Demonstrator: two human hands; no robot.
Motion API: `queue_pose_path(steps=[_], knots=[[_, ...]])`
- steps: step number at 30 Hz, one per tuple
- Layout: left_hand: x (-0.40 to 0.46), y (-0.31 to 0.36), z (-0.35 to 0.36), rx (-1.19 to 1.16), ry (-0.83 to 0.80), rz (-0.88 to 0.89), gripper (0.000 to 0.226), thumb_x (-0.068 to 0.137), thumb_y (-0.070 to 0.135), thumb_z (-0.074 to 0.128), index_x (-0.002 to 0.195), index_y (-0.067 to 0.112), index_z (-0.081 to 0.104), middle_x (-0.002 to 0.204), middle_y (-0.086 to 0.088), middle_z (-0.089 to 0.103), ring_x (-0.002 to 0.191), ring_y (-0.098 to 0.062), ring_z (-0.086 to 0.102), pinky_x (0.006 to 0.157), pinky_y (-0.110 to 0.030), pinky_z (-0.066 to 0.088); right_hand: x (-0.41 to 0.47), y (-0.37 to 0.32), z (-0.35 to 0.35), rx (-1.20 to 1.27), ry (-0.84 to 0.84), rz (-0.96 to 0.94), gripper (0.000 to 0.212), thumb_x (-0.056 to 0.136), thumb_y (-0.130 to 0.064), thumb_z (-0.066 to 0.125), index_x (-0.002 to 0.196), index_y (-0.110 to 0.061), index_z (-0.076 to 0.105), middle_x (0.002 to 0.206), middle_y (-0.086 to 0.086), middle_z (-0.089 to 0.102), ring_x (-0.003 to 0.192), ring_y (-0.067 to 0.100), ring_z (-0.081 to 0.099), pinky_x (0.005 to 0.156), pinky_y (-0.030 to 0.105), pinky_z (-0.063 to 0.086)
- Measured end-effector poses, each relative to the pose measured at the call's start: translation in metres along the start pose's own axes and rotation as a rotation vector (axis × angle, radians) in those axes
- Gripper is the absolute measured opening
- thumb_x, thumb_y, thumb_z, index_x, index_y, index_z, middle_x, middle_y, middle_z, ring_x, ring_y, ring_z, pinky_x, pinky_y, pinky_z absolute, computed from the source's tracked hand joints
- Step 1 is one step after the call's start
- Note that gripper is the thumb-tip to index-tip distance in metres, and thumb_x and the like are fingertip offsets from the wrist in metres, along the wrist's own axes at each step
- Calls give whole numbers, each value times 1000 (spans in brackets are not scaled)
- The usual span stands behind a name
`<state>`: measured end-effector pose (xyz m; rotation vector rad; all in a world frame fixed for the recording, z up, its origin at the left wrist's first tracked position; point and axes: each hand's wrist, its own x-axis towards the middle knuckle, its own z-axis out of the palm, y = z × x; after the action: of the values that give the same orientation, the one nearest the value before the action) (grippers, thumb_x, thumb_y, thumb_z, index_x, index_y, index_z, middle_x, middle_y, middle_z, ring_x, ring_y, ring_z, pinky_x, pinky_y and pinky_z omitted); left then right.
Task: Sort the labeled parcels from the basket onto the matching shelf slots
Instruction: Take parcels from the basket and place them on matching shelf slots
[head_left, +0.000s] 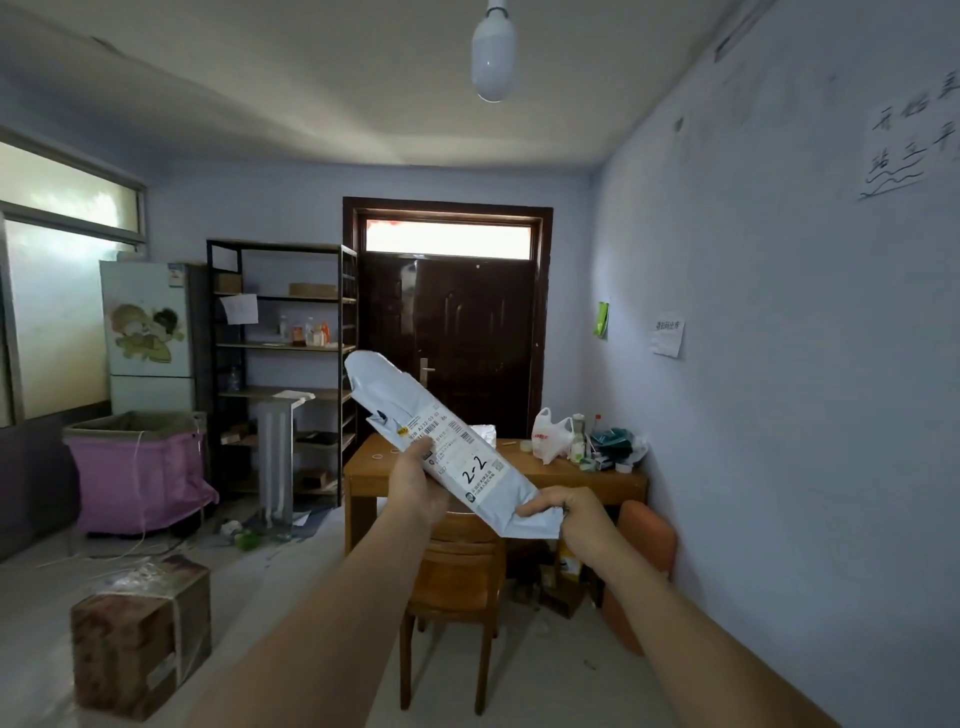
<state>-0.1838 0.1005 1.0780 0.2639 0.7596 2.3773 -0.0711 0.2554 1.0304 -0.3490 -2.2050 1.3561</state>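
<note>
I hold a long white plastic parcel (415, 415) up in front of me, tilted from upper left to lower right. Its shipping label reads "2-2" in black handwriting. My left hand (415, 480) grips the parcel's middle from below, thumb on the label. My right hand (569, 512) pinches the lower right end. A black metal shelf unit (283, 364) with several wooden shelves stands at the back left, holding small boxes and bottles. A pink fabric basket (137, 473) sits on the floor left of the shelf; its contents are hidden.
A wooden desk (571, 478) with bags and bottles stands straight ahead, a wooden chair (454, 571) tucked before it. A tied cardboard box (140, 634) lies on the floor at lower left. A dark door (467, 353) is behind, a fridge (148, 332) at left.
</note>
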Motion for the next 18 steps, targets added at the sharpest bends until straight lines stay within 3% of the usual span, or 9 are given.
queue_pose_path(steps=[3, 5, 9, 12, 15, 18], knots=[[2, 4, -4, 113, 11, -7, 10, 96, 12, 45, 98, 15, 54, 97, -8, 65, 87, -27, 62, 66, -51, 44, -3, 3, 2, -182, -134, 1, 55, 86, 5, 61, 65, -44, 74, 108, -11, 65, 102, 13, 60, 98, 33, 49], [3, 7, -7, 168, 11, 16, 10, 96, 11, 46, 98, 15, 54, 94, -7, 65, 85, -26, 63, 62, -47, 45, -4, 0, 4, -245, -208, 52, 51, 87, 1, 61, 70, -46, 74, 113, -10, 64, 106, 13, 59, 100, 33, 49], [4, 14, -10, 247, 26, 43, 16, 95, 11, 46, 109, 12, 52, 94, -8, 66, 84, -25, 64, 61, -43, 47, -7, -12, 2, -176, -352, 213, 43, 85, 7, 57, 80, -30, 78, 119, -6, 64, 112, 16, 59, 98, 35, 50], [5, 20, -10, 274, 35, 44, 11, 95, 11, 46, 103, 11, 55, 92, -9, 66, 83, -25, 63, 64, -40, 49, -11, -24, -2, -113, -261, 261, 48, 82, 16, 43, 81, -21, 74, 119, -1, 64, 111, 14, 58, 94, 33, 50], [7, 23, -11, 356, 27, 35, 16, 93, 12, 49, 107, 10, 57, 95, -10, 68, 87, -27, 65, 71, -43, 52, -9, -27, -2, 4, -128, 256, 17, 91, -10, 56, 104, -19, 63, 117, 1, 64, 103, 12, 62, 93, 34, 52], [7, 20, -10, 430, 6, 5, 18, 92, 9, 49, 108, 8, 58, 95, -12, 69, 88, -29, 66, 73, -44, 53, -2, -25, 6, 111, -144, 253, 46, 86, -37, 65, 127, -22, 51, 124, 0, 60, 111, 17, 60, 94, 36, 51]])
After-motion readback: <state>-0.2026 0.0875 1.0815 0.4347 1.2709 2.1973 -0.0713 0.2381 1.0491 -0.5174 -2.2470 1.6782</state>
